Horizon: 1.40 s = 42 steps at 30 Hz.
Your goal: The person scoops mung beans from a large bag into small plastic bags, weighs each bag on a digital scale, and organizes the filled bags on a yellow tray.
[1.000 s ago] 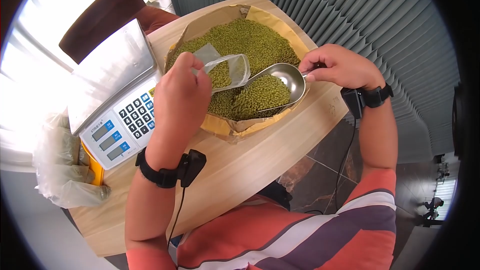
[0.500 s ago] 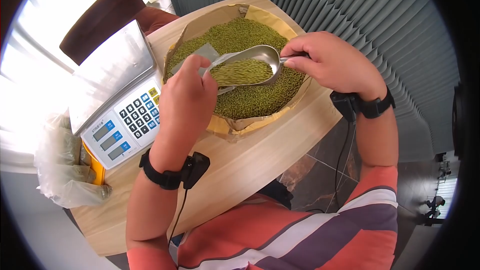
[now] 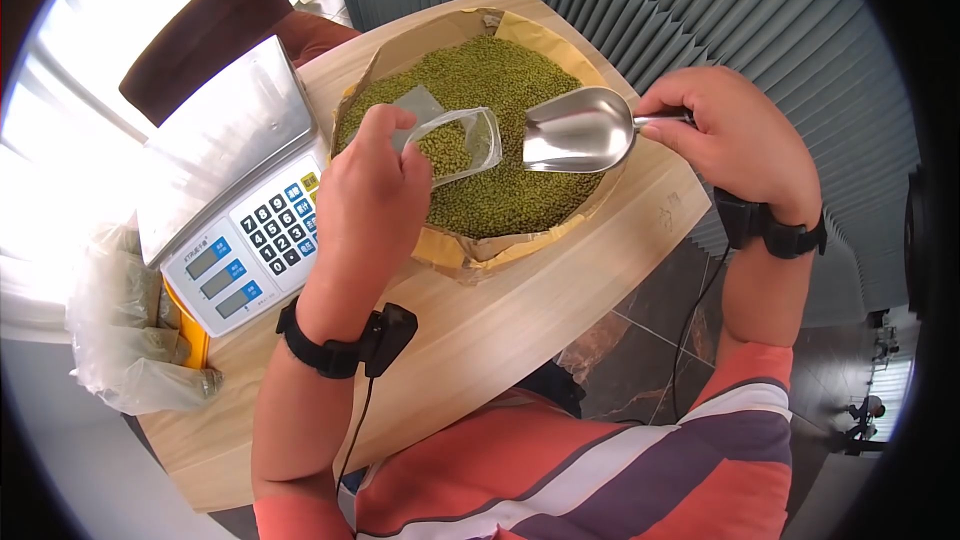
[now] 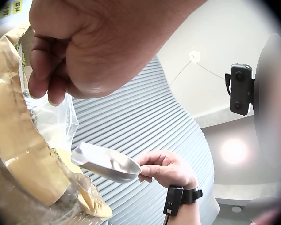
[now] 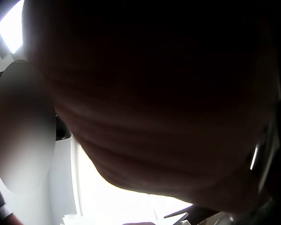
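My left hand [image 3: 375, 175] pinches the rim of a clear plastic bag [image 3: 485, 140], whose mouth faces right and which has green beans inside. In the left wrist view the bag [image 4: 56, 122] hangs below the curled fingers. My right hand [image 3: 735, 130] grips the handle of a metal scoop [image 3: 580, 130], its bowl bare and shiny, a short way right of the bag's mouth. Both are over a large paper-lined sack [image 3: 455, 258] full of green mung beans [image 3: 500, 205]. The right wrist view is mostly filled by the dark underside of the right hand [image 5: 154, 108].
A digital scale [image 3: 235, 240] with a metal pan stands left of the sack on the wooden table [image 3: 480, 330]. Filled plastic bags [image 3: 135, 330] lie at the table's left end. Behind are a brown chair [image 3: 205, 40] and a grey pleated curtain [image 3: 650, 0].
The right hand lifted the bean-filled scoop to the bag's mouth, and the beans left it. Now the scoop is drawn back to the right, bare. The left hand has stayed almost in place with the bag.
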Tool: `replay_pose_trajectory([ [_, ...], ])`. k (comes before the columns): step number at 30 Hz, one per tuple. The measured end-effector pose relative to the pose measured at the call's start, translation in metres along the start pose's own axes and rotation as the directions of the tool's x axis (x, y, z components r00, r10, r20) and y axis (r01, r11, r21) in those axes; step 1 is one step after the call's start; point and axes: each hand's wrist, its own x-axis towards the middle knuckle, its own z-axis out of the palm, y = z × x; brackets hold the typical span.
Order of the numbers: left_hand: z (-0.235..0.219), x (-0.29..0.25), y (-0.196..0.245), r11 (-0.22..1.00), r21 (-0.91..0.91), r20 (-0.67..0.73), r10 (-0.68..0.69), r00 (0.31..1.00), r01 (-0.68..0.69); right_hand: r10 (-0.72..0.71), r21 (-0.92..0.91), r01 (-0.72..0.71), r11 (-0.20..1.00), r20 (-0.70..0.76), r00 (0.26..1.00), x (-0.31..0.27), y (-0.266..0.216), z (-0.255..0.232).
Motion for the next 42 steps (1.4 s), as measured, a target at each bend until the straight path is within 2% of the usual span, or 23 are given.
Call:
replay_pose_trajectory([
  [1, -0.001, 0.0, 0.001, 1.0, 0.0, 0.0, 0.001, 1.0, -0.001, 0.08, 0.001, -0.08, 0.997, 0.036, 0.996, -0.002, -0.001, 0.0],
  [2, -0.001, -0.001, 0.003, 1.0, -0.002, -0.004, 0.002, 1.0, -0.002, 0.081, 0.0, -0.081, 0.997, 0.034, 0.996, -0.003, 0.001, 0.004],
  [4, -0.002, -0.002, 0.006, 1.0, -0.005, -0.007, 0.005, 1.0, -0.005, 0.063, -0.152, -0.054, 0.987, 0.057, 0.996, -0.004, 0.01, 0.025],
  [7, -0.006, -0.004, 0.008, 1.0, 0.002, 0.027, 0.023, 0.999, -0.023, 0.099, -0.255, -0.076, 0.964, 0.079, 0.992, -0.002, 0.01, 0.051],
  [9, -0.01, -0.005, 0.008, 0.996, 0.044, 0.073, 0.08, 0.994, -0.084, 0.139, -0.255, -0.112, 0.96, 0.088, 0.986, -0.004, 0.009, 0.056],
  [10, -0.011, -0.006, 0.005, 0.995, 0.046, 0.076, 0.081, 0.994, -0.085, 0.095, -0.268, -0.072, 0.961, 0.074, 0.993, -0.005, 0.008, 0.056],
  [12, -0.012, -0.009, -0.001, 0.97, 0.11, 0.082, 0.208, 0.975, -0.216, 0.05, -0.277, -0.032, 0.96, 0.06, 0.997, -0.006, 0.005, 0.053],
  [15, -0.014, -0.011, -0.001, 0.964, 0.123, 0.109, 0.225, 0.968, -0.238, 0.031, -0.293, -0.04, 0.955, -0.034, 0.999, -0.004, -0.003, 0.052],
  [17, -0.016, -0.012, 0.0, 0.96, 0.124, 0.112, 0.239, 0.965, -0.252, -0.247, -0.228, 0.193, 0.954, -0.238, 0.939, 0.005, -0.012, 0.061],
  [18, -0.017, -0.012, 0.002, 0.956, 0.124, 0.114, 0.252, 0.961, -0.266, -0.24, -0.227, 0.186, 0.956, -0.241, 0.94, 0.01, -0.019, 0.066],
  [20, -0.02, -0.014, 0.009, 0.958, 0.115, 0.142, 0.245, 0.959, -0.262, -0.373, -0.281, 0.312, 0.907, -0.197, 0.907, 0.024, -0.033, 0.083],
  [21, -0.021, -0.014, 0.011, 0.962, 0.105, 0.164, 0.232, 0.959, -0.251, -0.363, -0.28, 0.302, 0.911, -0.203, 0.909, 0.03, -0.037, 0.09],
  [23, -0.021, -0.014, 0.009, 0.956, 0.125, 0.171, 0.241, 0.955, -0.264, -0.456, -0.37, 0.36, 0.857, -0.218, 0.863, 0.045, -0.037, 0.102],
  [27, -0.03, -0.011, 0.008, 0.941, 0.195, 0.172, 0.245, 0.954, -0.276, -0.486, -0.449, 0.373, 0.812, -0.166, 0.858, 0.081, -0.02, 0.113],
  [29, -0.039, -0.008, 0.01, 0.925, 0.233, 0.139, 0.274, 0.952, -0.3, -0.429, -0.484, 0.317, 0.816, -0.137, 0.893, 0.09, -0.021, 0.108],
  [31, -0.049, -0.003, 0.013, 0.91, 0.265, 0.102, 0.302, 0.948, -0.319, -0.401, -0.47, 0.306, 0.828, -0.114, 0.909, 0.091, -0.026, 0.089],
  [34, -0.061, 0.012, 0.021, 0.9, 0.255, -0.01, 0.367, 0.93, -0.353, -0.399, -0.335, 0.314, 0.889, -0.225, 0.889, 0.092, -0.029, 0.059],
  [35, -0.069, 0.017, 0.028, 0.9, 0.256, -0.013, 0.368, 0.93, -0.352, -0.402, -0.337, 0.316, 0.887, -0.225, 0.888, 0.093, -0.031, 0.049],
  [37, -0.085, 0.028, 0.044, 0.941, 0.166, 0.006, 0.298, 0.955, -0.295, -0.374, -0.227, 0.315, 0.921, -0.296, 0.879, 0.091, -0.034, 0.029],
  [38, -0.089, 0.034, 0.047, 0.932, 0.151, -0.014, 0.334, 0.942, -0.329, -0.313, -0.185, 0.273, 0.944, -0.246, 0.917, 0.088, -0.038, 0.017],
  [39, -0.093, 0.038, 0.048, 0.931, 0.153, -0.02, 0.338, 0.941, -0.332, -0.317, -0.189, 0.275, 0.943, -0.25, 0.915, 0.084, -0.041, 0.01],
  [41, -0.098, 0.043, 0.051, 0.904, 0.144, -0.074, 0.414, 0.907, -0.402, -0.304, -0.033, 0.311, 0.95, -0.327, 0.895, 0.075, -0.047, 0.0],
  [42, -0.102, 0.045, 0.053, 0.915, 0.127, -0.075, 0.393, 0.916, -0.382, -0.309, -0.039, 0.314, 0.949, -0.329, 0.892, 0.073, -0.051, -0.004],
])
